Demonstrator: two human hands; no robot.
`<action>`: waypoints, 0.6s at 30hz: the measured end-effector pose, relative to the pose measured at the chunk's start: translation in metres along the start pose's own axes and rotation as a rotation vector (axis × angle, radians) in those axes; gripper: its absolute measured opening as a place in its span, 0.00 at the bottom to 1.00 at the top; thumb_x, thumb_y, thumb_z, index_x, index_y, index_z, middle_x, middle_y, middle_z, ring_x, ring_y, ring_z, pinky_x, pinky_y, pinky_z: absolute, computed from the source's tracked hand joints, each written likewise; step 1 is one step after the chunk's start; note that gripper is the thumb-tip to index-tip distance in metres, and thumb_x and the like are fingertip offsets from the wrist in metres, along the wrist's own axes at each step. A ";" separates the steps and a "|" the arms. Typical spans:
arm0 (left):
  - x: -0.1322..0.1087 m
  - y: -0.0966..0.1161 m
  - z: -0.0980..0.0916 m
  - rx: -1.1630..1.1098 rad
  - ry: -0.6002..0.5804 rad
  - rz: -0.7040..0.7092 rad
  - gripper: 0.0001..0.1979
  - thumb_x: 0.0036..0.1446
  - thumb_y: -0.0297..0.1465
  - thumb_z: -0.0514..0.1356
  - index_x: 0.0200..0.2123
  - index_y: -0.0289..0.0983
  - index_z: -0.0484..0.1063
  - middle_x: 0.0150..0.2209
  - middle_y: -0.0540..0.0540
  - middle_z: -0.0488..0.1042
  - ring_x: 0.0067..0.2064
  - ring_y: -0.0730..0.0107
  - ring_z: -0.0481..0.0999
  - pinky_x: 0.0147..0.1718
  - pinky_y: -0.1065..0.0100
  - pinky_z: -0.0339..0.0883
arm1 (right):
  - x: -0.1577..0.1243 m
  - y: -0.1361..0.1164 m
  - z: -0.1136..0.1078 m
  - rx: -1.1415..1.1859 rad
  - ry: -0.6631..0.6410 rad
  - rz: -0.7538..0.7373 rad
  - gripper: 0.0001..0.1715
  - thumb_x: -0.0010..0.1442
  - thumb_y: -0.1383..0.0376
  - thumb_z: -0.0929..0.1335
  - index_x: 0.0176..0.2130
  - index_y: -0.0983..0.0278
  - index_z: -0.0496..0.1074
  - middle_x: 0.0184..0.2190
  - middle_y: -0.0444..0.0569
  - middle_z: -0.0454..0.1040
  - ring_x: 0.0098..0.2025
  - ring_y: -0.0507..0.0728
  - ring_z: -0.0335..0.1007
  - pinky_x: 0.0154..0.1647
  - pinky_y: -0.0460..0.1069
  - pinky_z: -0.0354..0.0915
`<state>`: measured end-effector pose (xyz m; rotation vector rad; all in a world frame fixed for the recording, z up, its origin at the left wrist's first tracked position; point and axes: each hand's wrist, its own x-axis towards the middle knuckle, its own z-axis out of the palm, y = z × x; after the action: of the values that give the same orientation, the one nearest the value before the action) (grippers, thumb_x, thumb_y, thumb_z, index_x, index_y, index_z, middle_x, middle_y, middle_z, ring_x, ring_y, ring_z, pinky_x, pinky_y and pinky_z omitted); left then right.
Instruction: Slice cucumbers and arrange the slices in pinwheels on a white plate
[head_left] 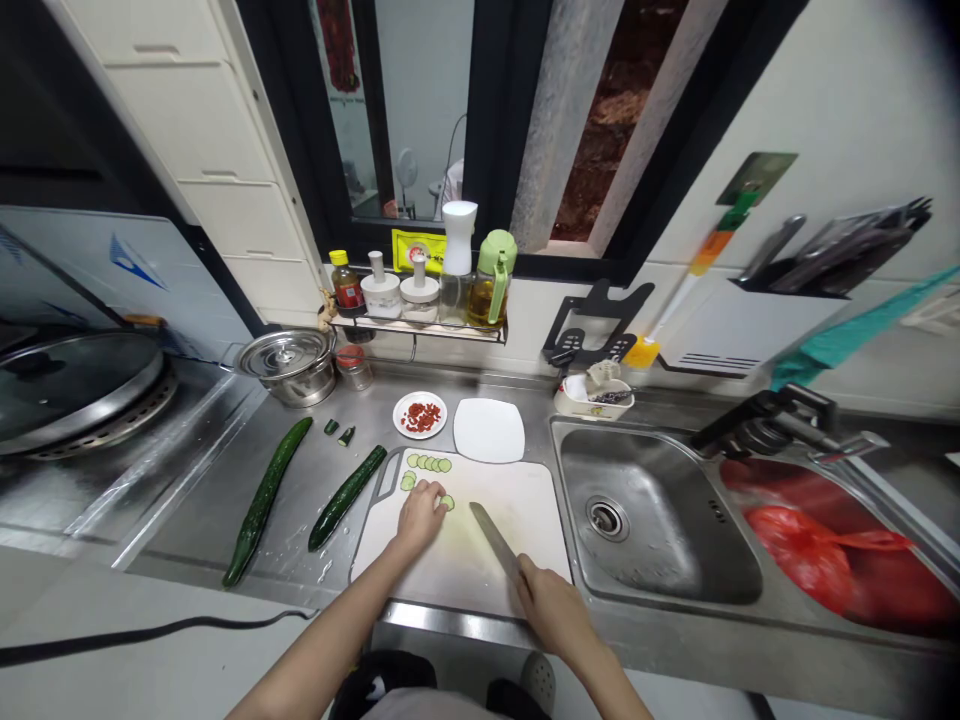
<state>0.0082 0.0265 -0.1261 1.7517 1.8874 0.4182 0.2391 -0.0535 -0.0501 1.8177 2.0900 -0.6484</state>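
Observation:
A white cutting board [517,500] lies on the steel counter. My left hand [420,513] rests on it with fingers curled over a cucumber piece; a slice [448,502] shows at the fingertips. My right hand [551,605] grips the handle of a knife [493,537], its blade pointing up-left over the board, apart from the left hand. Several cucumber slices [429,463] lie in a row at the board's far left corner. Two whole cucumbers, a long one [266,498] and a shorter one [347,495], lie left of the board.
A small plate of red bits [420,415] and an empty white plate [489,430] sit behind the board. A steel sink [645,520] is at the right, a red bag [817,555] beyond it. A lidded pot [289,362], condiment shelf [420,325] and wok lid [71,385] stand at left.

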 end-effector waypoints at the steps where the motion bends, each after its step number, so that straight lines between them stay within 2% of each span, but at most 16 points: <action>1: -0.001 0.002 0.000 -0.012 0.005 -0.006 0.08 0.56 0.27 0.57 0.40 0.39 0.72 0.42 0.45 0.73 0.45 0.64 0.72 0.43 0.68 0.60 | 0.001 0.001 0.000 0.010 -0.004 0.003 0.16 0.68 0.65 0.55 0.49 0.61 0.66 0.39 0.54 0.78 0.45 0.59 0.74 0.37 0.48 0.57; 5: -0.003 0.005 0.001 -0.120 0.008 -0.049 0.07 0.55 0.24 0.57 0.37 0.39 0.71 0.37 0.48 0.75 0.41 0.68 0.73 0.39 0.71 0.61 | 0.007 0.003 0.001 0.051 -0.003 0.029 0.15 0.68 0.64 0.55 0.49 0.61 0.66 0.40 0.53 0.78 0.45 0.58 0.74 0.36 0.47 0.56; 9: -0.010 -0.008 -0.003 -0.303 0.046 -0.113 0.06 0.56 0.26 0.57 0.35 0.39 0.72 0.32 0.51 0.76 0.34 0.72 0.74 0.34 0.73 0.61 | 0.016 0.003 0.002 0.066 0.022 0.061 0.16 0.69 0.62 0.55 0.50 0.62 0.66 0.39 0.53 0.78 0.43 0.58 0.74 0.35 0.47 0.56; 14: -0.013 -0.041 -0.030 -0.270 0.169 -0.231 0.07 0.56 0.28 0.57 0.37 0.40 0.74 0.31 0.51 0.77 0.33 0.71 0.74 0.34 0.73 0.61 | 0.026 0.003 -0.003 0.028 0.022 0.068 0.17 0.69 0.61 0.54 0.50 0.61 0.66 0.40 0.53 0.78 0.43 0.58 0.75 0.35 0.47 0.56; 18: -0.006 -0.054 -0.048 -0.194 0.195 -0.259 0.08 0.56 0.28 0.57 0.37 0.39 0.75 0.30 0.51 0.77 0.32 0.71 0.74 0.32 0.73 0.59 | 0.031 0.002 -0.009 0.019 0.023 0.072 0.18 0.69 0.61 0.54 0.51 0.62 0.65 0.41 0.55 0.78 0.44 0.60 0.74 0.37 0.49 0.57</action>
<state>-0.0635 0.0201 -0.1162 1.3616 2.0976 0.6670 0.2369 -0.0222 -0.0579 1.9095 2.0292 -0.6348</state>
